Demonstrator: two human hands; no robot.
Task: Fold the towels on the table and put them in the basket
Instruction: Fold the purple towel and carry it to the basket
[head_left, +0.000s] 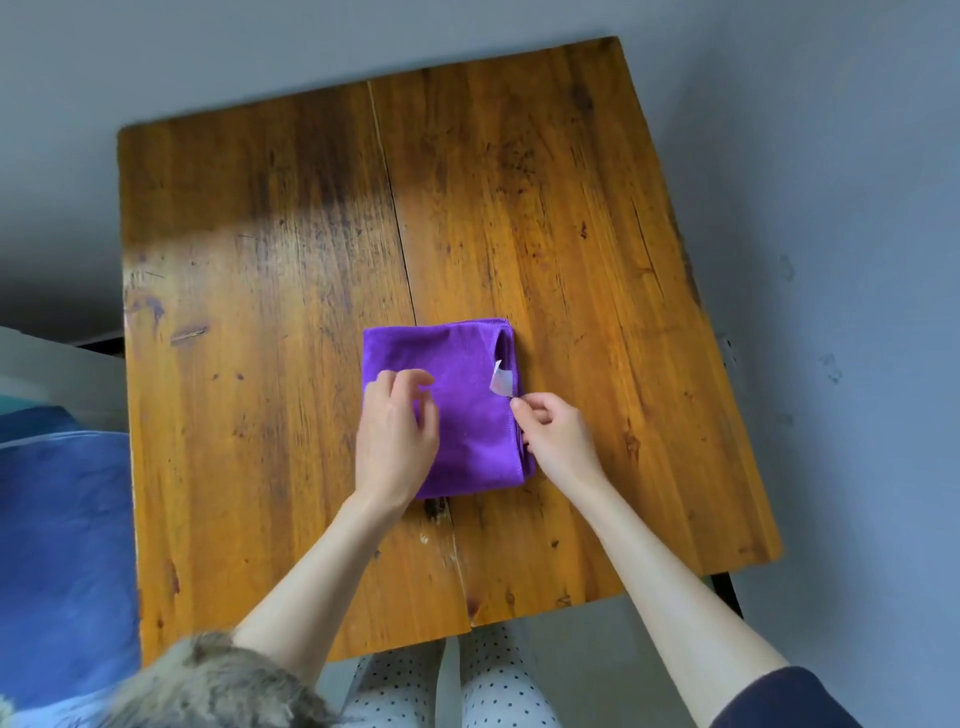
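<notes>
Both hands on folded purple towel (467, 410), mid-worktop (260, 312): left hand (397, 431) fingers loosely spread over it; right hand (558, 434) pinches its right edge.

Pretty soft, even daylight here, nothing harsh. There's a pale washed-out glare patch across the left half of the wooden surface (249, 249), so light seems to come from the far left. Shadows are faint, just thin soft ones under the purple towel (462, 410) and the arms. Wide-angle lens bends the surface edges noticeably. The left hand (397, 431) fingers look slightly motion-blurred, and the bottom-left corner is mushy and out of focus.
</notes>
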